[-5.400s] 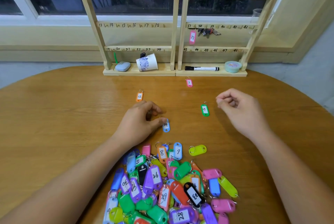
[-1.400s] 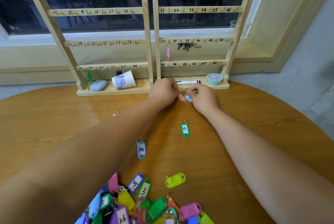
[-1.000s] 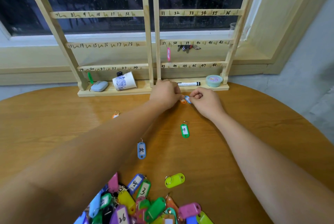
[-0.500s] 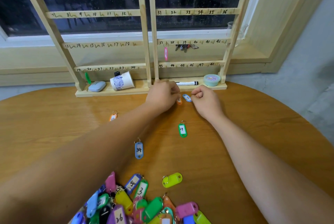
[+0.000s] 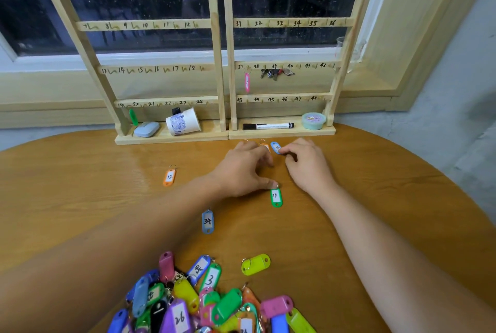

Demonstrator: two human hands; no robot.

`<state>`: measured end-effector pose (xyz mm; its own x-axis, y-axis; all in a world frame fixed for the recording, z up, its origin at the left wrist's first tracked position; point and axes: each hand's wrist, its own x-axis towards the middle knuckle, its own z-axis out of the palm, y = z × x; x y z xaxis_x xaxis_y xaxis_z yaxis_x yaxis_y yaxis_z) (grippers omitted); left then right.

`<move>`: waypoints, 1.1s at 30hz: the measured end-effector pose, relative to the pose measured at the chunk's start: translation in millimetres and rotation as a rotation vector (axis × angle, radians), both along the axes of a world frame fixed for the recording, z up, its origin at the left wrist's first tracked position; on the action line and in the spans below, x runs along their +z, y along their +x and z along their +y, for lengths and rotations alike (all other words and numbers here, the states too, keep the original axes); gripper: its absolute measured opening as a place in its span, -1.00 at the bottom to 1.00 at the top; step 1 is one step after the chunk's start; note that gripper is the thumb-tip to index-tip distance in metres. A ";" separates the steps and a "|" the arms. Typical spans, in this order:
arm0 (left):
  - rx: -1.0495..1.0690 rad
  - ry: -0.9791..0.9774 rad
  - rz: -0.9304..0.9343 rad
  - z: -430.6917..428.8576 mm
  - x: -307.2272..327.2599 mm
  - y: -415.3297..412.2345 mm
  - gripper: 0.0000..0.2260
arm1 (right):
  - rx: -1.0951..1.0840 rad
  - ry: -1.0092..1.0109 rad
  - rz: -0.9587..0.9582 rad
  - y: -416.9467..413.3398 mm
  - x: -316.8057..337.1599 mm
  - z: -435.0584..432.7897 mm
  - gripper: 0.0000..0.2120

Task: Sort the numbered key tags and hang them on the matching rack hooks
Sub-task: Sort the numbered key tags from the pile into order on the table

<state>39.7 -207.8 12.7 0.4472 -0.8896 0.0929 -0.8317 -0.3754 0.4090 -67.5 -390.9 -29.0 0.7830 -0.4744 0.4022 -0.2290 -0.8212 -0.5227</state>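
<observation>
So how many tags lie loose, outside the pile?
6: orange tag 12, blue tag 34, green tag mid-table, yellow-green tag by the pile, second orange tag and second blue tag between left hand and right hand, which may hide more.

Head-worn, angled down at table (image 5: 80, 185) (seemingly near).

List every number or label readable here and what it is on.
"1" to "48": rack rails
"12": orange tag
"34": near blue tag
"29": lone green tag
"3": green tag in the pile
"26": purple tag
Too blurred: marker, cup, tub, pink hanging tag, far blue tag.
</observation>
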 end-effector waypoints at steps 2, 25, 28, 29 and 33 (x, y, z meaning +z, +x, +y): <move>0.004 -0.024 -0.001 -3.9 -4.0 -5.1 -0.54 | 0.006 -0.011 0.004 -0.6 -2.1 -0.1 -0.72; 0.111 -0.192 -0.031 21.0 -5.5 21.1 -0.87 | 0.025 0.005 0.088 -7.4 -3.8 -2.6 -0.46; 0.150 -0.227 -0.052 45.7 3.0 33.4 -0.92 | -0.001 -0.001 0.023 -9.9 -2.9 -12.8 -0.48; 0.164 -0.231 -0.065 56.6 5.4 37.0 -0.92 | 0.006 -0.030 0.025 -9.5 0.1 -16.7 -0.50; 0.213 -0.249 -0.101 105.8 5.6 45.8 -0.91 | 0.165 -0.135 0.143 -7.3 14.0 -31.3 -0.46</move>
<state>85.5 -102.0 18.3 0.5978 -0.7217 0.3490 -0.7864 -0.4436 0.4299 -74.7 -422.1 -14.9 0.8989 -0.2852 0.3325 -0.1501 -0.9136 -0.3780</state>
